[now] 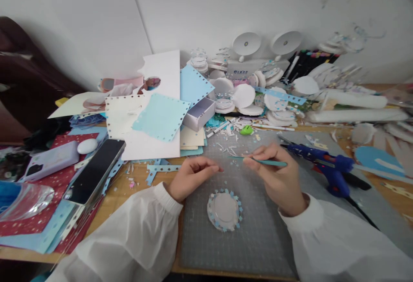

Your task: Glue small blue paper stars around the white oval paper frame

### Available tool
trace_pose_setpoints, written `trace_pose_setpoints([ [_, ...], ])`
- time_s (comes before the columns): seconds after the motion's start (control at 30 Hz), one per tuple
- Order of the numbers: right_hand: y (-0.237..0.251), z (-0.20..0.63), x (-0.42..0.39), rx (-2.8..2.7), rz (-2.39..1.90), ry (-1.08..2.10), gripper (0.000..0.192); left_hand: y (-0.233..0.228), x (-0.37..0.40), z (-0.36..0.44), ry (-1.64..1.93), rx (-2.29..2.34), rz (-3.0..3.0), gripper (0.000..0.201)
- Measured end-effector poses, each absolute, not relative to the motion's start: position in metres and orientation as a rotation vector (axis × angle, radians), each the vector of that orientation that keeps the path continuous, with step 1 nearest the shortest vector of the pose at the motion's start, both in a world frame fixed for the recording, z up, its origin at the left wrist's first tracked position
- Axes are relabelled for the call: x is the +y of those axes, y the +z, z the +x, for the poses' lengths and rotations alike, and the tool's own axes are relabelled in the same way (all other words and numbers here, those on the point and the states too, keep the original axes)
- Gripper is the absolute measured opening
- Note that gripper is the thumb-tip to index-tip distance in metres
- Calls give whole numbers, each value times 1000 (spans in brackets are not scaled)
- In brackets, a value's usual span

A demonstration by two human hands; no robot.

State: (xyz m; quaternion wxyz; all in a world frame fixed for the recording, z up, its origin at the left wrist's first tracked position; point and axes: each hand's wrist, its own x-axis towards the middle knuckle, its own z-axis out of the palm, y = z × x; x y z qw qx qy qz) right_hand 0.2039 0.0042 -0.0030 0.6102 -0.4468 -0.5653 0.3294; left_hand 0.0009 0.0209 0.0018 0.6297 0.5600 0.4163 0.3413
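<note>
My right hand (280, 179) grips slim teal tweezers (272, 162) above the grey cutting mat (258, 239), their tip pointing left. Opposite it, my left hand (195, 178) has its thumb and fingers pressed together over the mat's left edge. Whether anything small is between those fingers I cannot make out. Between and below both hands lies a round white disc (223, 209), flat on the mat, with small light-blue stars around its rim. White paper scraps (226, 148) are scattered beyond the tweezers.
A blue glue gun (325, 166) rests to the right. Stacked white discs (243, 96) and a white box (198, 114) stand behind. Punched paper sheets (161, 116) lie at the back left, near a black phone (97, 172) and a clear cup (29, 200).
</note>
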Motion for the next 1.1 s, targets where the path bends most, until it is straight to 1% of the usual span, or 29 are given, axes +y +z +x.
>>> trace_pose_setpoints([
  [0.13, -5, 201, -2, -1245, -956, 911, 19, -1, 21, 1, 761, 949, 1323, 30],
  [0.3, -7, 203, -5, -1232, -913, 1008, 20, -7, 22, 0, 764, 909, 1316, 29],
  [0.63, -8, 206, -7, -1225, -960, 1019, 19, -7, 22, 1, 788, 933, 1353, 23],
  [1.1, -4, 207, -5, -1140, -998, 1182, 17, -7, 22, 1, 805, 919, 1328, 18],
])
